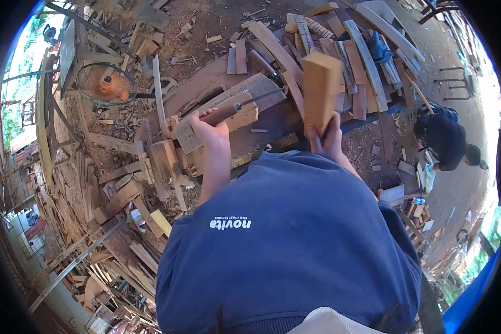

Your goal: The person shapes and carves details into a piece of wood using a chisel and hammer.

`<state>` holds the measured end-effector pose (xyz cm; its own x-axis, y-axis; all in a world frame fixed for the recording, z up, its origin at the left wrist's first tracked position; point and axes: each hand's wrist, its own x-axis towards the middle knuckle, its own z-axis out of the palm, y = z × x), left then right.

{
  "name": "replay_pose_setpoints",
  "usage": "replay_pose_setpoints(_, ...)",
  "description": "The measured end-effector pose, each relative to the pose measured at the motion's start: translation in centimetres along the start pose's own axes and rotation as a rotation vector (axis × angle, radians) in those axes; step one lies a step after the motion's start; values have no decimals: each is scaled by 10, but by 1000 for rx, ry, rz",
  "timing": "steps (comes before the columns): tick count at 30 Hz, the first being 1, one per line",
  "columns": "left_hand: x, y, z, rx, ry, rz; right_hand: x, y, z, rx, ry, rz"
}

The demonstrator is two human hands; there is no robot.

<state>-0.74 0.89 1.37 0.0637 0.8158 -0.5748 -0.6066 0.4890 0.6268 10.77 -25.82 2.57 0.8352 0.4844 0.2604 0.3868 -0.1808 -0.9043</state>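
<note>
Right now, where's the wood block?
Head view, upper centre-right: the wood block stands upright in the right hand, in front of the plank pile.

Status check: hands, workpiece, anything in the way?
Left hand shut on tool handle. Right hand shut on wood block, held upright. Scrap planks piled beyond; another person crouched off to the right, clear of both hands.

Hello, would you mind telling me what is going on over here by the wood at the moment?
A person in a blue shirt bends over a heap of wood offcuts. The left hand grips a long metal tool by its handle, and the right hand holds a wooden block upright. A second person crouches off to the right.
</note>
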Motion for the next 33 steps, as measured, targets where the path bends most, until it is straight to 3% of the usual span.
replay_pose_setpoints(1, -3, 3, 4, -34, 19, -2, 4, -2, -3, 3, 6, -2)
replay_pose_setpoints(2, -6, 6, 7, -69, 40, -4, 10, -5, -9, -199, -211, 329)
replay_pose_setpoints(3, -10, 12, 9, 19, -70, 73, 13, -8, -15, -403, -430, 660)
replay_pose_setpoints(4, -10, 18, 6, 21, -71, 72, 10, -3, -21, -402, -429, 662)
replay_pose_setpoints(6, 1, 33, 8, -24, -111, 56, 4, 14, -34, -614, -590, 867)
replay_pose_setpoints(8, 17, 42, 2, -49, -115, 42, -11, 24, -43, -567, -547, 867)
replay_pose_setpoints(14, 16, 38, 5, 102, -169, 261, -28, 36, -40, -471, -435, 876)
replay_pose_setpoints(20, 27, 2, 18, 370, -249, 549, -26, 39, -36, -458, -403, 818)
replay_pose_setpoints(21, 12, 1, 27, 408, -336, 658, -27, 40, -36, -460, -398, 820)
replay_pose_setpoints(33, 8, -23, 48, 710, -414, 719, -22, 50, -43, -419, -383, 842)
